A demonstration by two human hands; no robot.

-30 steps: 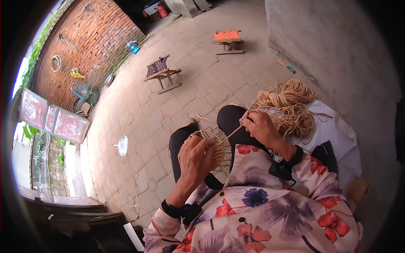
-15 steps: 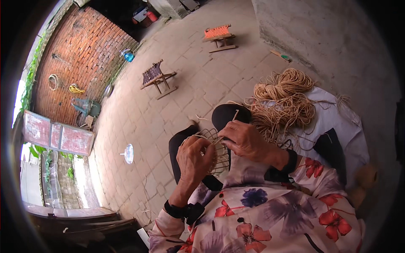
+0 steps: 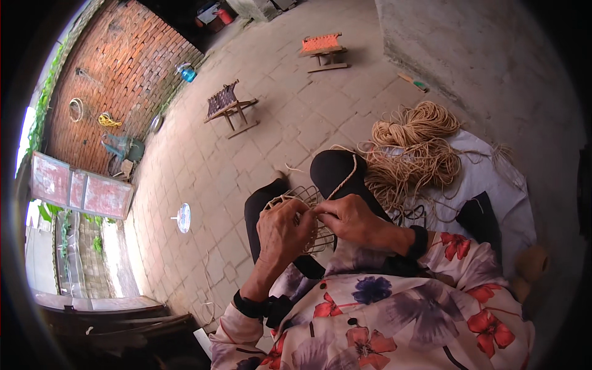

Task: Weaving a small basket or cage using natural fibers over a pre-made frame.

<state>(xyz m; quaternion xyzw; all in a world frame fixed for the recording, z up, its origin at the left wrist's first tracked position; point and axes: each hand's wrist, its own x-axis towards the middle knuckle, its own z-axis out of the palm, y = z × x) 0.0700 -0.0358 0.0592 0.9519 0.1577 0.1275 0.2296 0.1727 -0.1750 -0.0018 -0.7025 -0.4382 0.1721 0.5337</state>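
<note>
Between my knees sits a wire frame [image 3: 311,195], its open grid partly wrapped with tan cord along one side. Curled fingers of my left hand [image 3: 280,231] grip the frame at its near left; the fingertips are partly hidden. My right hand [image 3: 356,221] is closed in a pinch close beside the left one, at the frame's rim. From its fingers a tan twisted cord [image 3: 346,179] rises over my right knee and bends back toward the rope pile. The exact spot where cord and frame meet is covered by my fingers.
To the right, a large heap of tan rope [image 3: 414,148] lies on a white sheet [image 3: 502,185]. Two low wooden stools, one with a dark woven seat [image 3: 223,98] and one orange [image 3: 320,42], stand on the paved floor. A round fan [image 3: 184,217] lies at left.
My right hand has come down and closer to my left hand. The cord, earlier a short piece sticking up from its fingers, now curves over my right knee. My left hand stays nearly in place.
</note>
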